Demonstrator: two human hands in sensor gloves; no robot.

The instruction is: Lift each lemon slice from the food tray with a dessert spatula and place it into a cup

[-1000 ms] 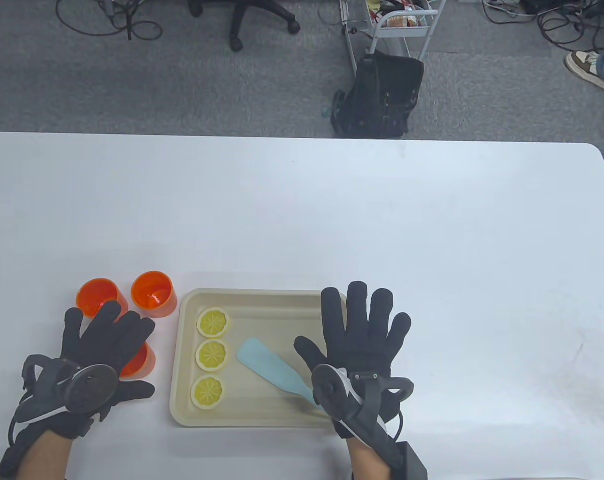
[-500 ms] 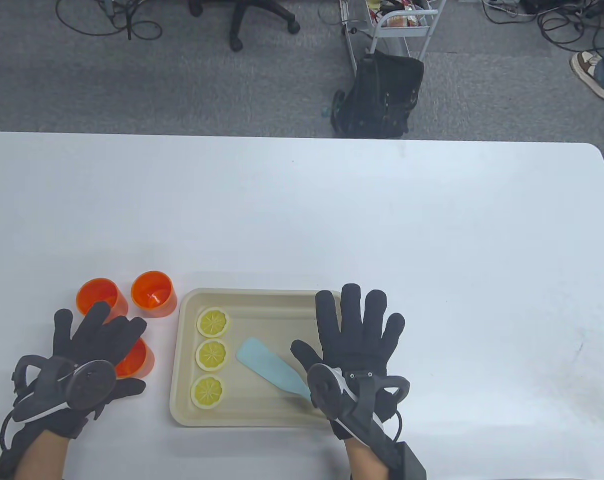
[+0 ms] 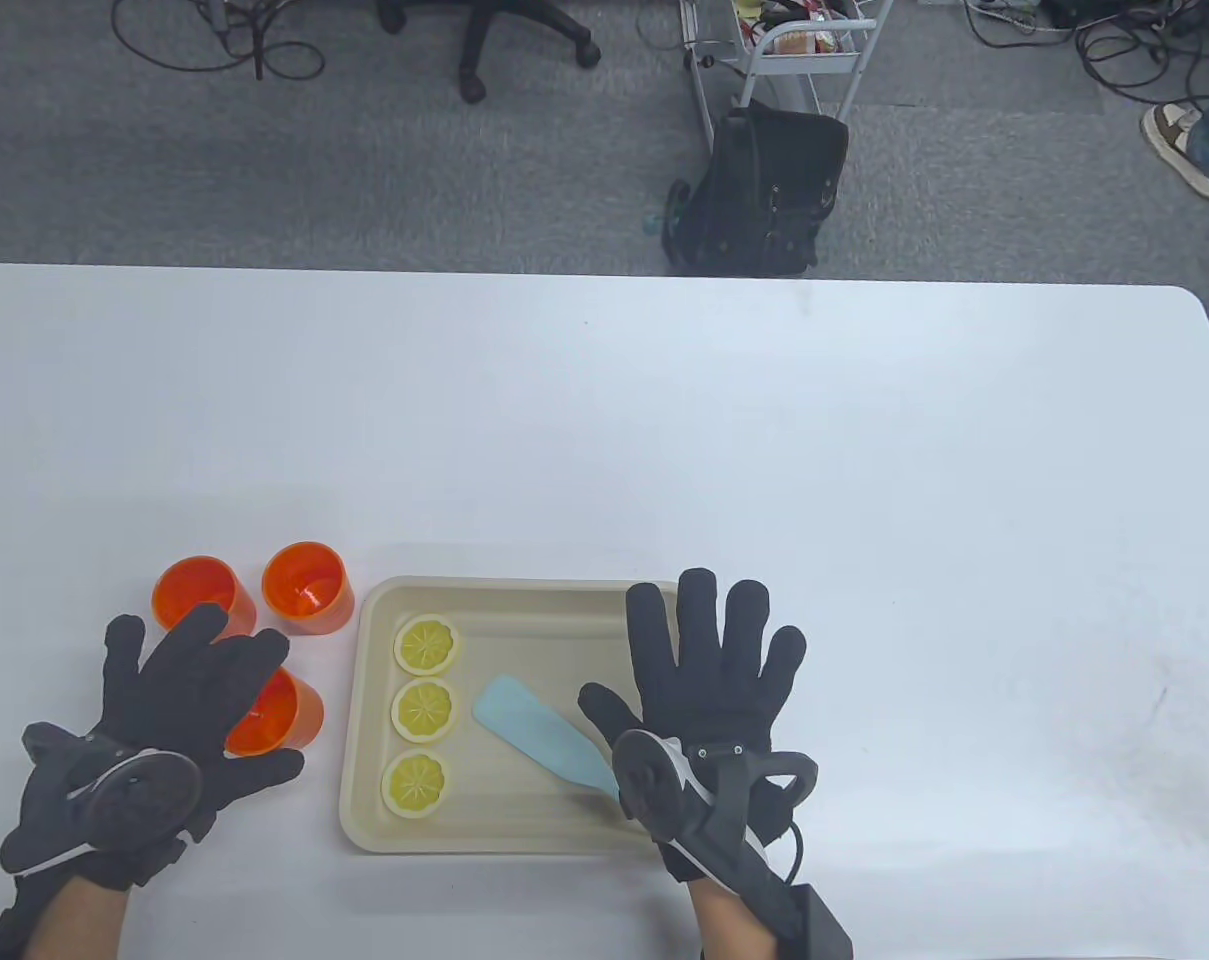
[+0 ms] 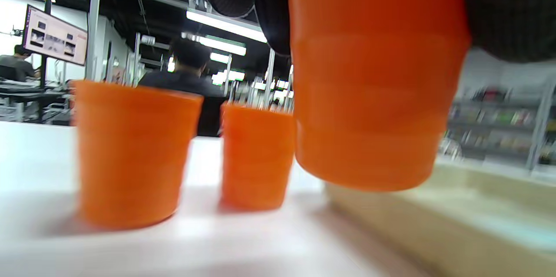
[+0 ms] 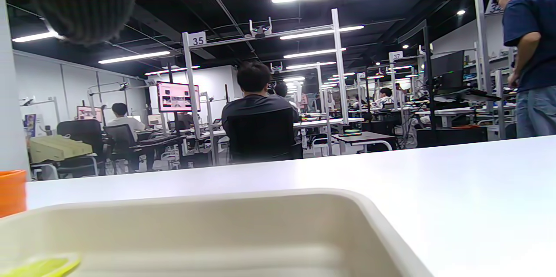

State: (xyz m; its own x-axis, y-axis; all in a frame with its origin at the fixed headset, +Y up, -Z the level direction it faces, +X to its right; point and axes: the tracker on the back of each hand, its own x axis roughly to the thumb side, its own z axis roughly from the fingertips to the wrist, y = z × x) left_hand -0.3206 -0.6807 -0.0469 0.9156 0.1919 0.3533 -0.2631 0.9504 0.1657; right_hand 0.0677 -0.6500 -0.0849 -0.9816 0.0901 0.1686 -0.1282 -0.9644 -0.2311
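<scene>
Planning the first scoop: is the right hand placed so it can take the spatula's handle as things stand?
Probably yes. The right hand hovers open, fingers spread, directly above the handle end of the spatula, which lies loose in the tray. Nothing else covers it; the lemon slices sit clear to the left.

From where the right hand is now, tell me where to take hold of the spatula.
Take the spatula by its narrow handle end, beneath the right hand, coming from above on the tray's near right. The wide blade points toward the lemon slices, so leave it free.

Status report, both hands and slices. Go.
Left hand holds near cup, lifted. Right hand open over spatula. Three lemon slices in tray.
</scene>
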